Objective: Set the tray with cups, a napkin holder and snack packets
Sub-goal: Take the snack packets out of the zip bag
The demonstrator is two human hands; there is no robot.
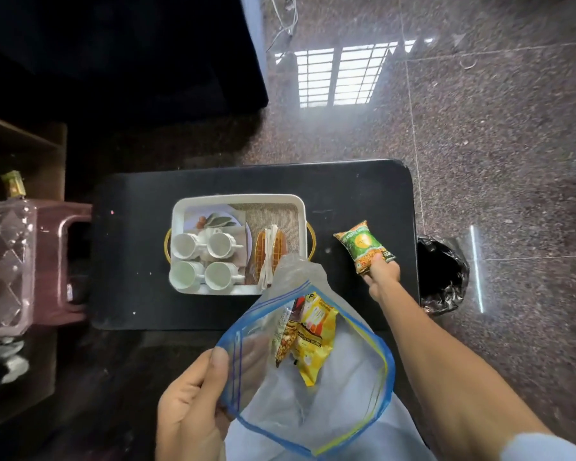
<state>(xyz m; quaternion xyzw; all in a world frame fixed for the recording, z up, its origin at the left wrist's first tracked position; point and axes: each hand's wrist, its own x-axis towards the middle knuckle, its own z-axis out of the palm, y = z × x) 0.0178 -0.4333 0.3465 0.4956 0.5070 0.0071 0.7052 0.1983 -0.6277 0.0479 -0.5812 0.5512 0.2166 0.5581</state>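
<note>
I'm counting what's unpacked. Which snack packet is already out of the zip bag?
The green packet, held by the right hand over the black table. The yellow packets remain inside the zip bag.

The near right corner of the white tray (236,198) and the near end of the napkin holder (269,254) are hidden behind the clear zip bag (330,377), whose near part runs off the bottom edge. Inside it, 2 snack packets (308,341) overlap, their print too blurred to read, as is that on the green packet (363,244), whose near end the right hand (381,272) covers. The left hand (190,407) is cut off at the bottom edge, and the far left of the scene is too dark to tell.
</note>
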